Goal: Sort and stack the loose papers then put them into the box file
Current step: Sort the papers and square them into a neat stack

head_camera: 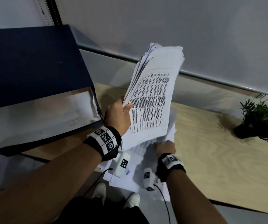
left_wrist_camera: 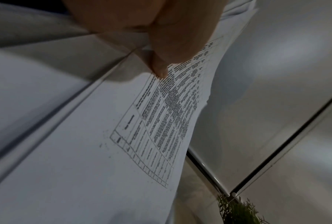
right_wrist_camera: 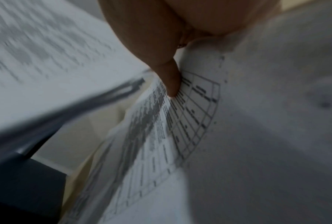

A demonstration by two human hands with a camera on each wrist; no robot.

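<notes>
Standing at the far left of the table, the dark box file has its open mouth turned toward the near side, pale inside wall showing — it looks empty from here, though its depths are partly out of sight. Just right of the file's near corner, the left hand grasps a thick stack of papers by its left long edge, thumb on the printed table of the top sheet, fingers hidden behind. The stack is held up off the table, its long axis running from near to far and leaning a little to the right; its far edges are fanned and uneven, so squaring seems unfinished.

Further right and nearer, the right hand pinches a loose sheet at the stack's near end; the wrist view shows the thumb pressed on a printed grid. More loose sheets lie under both wrists at the near table edge.

The file lies to the left of both hands, and the left hand is the nearer one — so the stack would likely travel left and swing its long axis to match the file's opening. Far right, a small potted plant stands well apart.
</notes>
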